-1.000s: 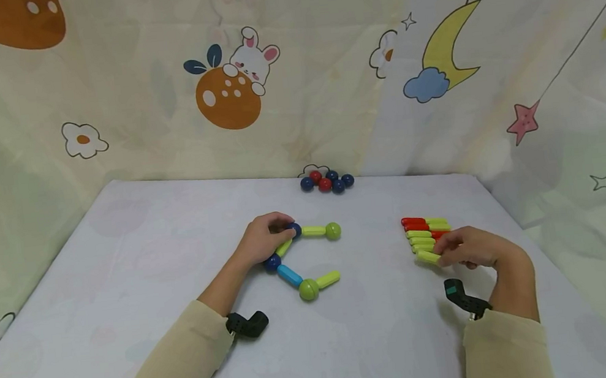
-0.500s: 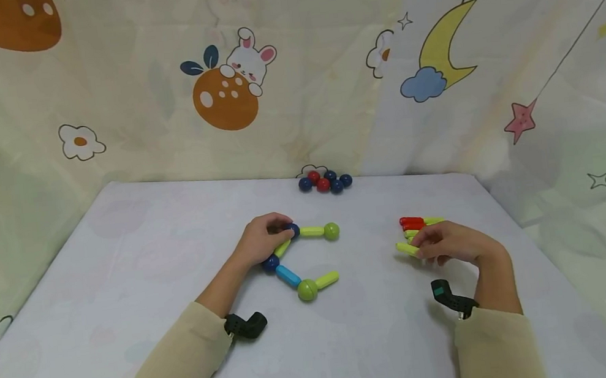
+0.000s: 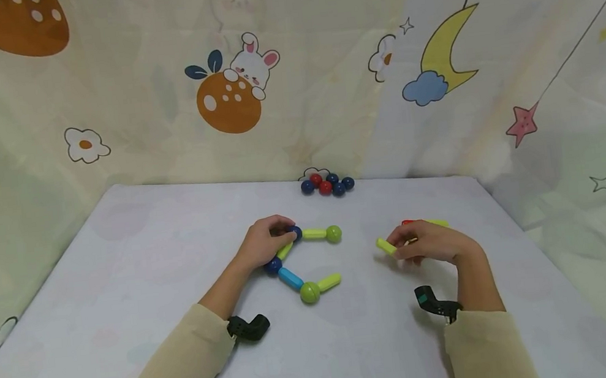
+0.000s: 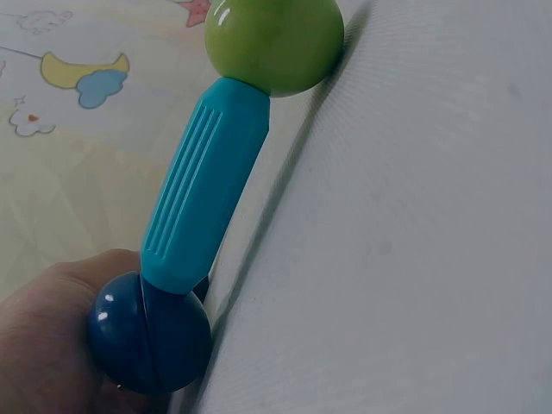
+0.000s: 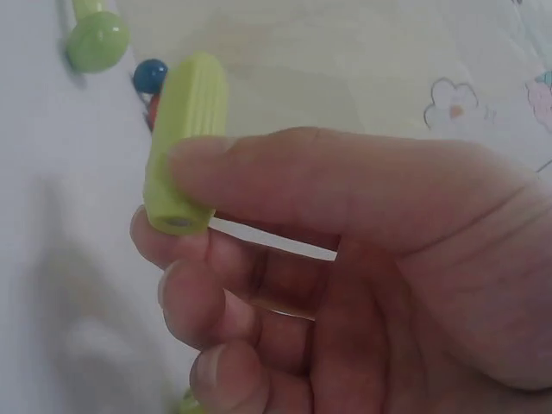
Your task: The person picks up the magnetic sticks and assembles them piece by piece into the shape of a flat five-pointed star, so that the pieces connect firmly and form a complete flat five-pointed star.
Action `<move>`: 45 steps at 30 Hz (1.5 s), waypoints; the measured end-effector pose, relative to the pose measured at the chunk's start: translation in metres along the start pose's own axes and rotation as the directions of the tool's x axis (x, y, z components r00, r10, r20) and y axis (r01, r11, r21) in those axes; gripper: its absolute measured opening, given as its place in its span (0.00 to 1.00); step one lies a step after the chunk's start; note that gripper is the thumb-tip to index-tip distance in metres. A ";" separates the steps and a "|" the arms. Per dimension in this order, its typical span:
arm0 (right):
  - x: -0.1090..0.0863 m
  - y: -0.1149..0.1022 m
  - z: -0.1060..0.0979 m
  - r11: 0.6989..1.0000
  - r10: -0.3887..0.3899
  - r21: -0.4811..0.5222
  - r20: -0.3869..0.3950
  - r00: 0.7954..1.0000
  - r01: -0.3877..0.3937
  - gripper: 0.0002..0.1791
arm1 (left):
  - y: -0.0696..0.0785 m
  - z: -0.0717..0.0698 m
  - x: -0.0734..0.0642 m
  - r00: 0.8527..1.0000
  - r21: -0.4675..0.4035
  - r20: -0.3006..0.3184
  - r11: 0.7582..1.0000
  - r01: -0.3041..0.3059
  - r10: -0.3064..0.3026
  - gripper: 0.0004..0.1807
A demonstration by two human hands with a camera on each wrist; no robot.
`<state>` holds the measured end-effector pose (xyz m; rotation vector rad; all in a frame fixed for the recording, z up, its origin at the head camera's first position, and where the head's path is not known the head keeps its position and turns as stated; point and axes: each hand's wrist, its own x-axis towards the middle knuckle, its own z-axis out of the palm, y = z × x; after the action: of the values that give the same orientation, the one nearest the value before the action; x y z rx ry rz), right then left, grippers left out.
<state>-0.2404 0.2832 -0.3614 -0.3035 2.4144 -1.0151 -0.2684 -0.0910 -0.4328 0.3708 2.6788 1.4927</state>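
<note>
My left hand (image 3: 266, 242) pinches a dark blue ball (image 3: 296, 233) in a bent chain of balls and rods lying on the table. From that ball a yellow-green rod runs right to a green ball (image 3: 333, 234). Nearer me, another dark blue ball (image 4: 151, 332) joins a light blue rod (image 4: 207, 185), which ends at a green ball (image 4: 276, 39) with a yellow-green rod (image 3: 329, 282) sticking out. My right hand (image 3: 427, 242) pinches a loose yellow-green rod (image 5: 185, 147) between thumb and fingers, apart from the chain. A grey spot shows on the loose rod's end.
Behind my right hand lie red (image 3: 407, 222) and yellow-green rods (image 3: 438, 223), mostly hidden by it. Several dark blue and red balls (image 3: 326, 188) sit at the table's back edge, before a patterned cloth (image 3: 329, 118). The white table (image 3: 352, 344) stretches between my arms.
My right hand has lifted the yellow-green rod from the row and carried it left, toward the chain. My left hand stays on the blue ball.
</note>
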 end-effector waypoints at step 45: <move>0.064 -0.034 0.065 0.986 -0.025 -0.169 -0.196 0.980 -0.009 0.16 | -0.004 0.002 -0.002 0.997 0.052 -0.069 0.999 -0.016 0.020 0.15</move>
<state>-0.2605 0.1953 -0.3990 -0.2827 2.6887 -0.8805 -0.2666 -0.0919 -0.4375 0.3527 2.7796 1.4703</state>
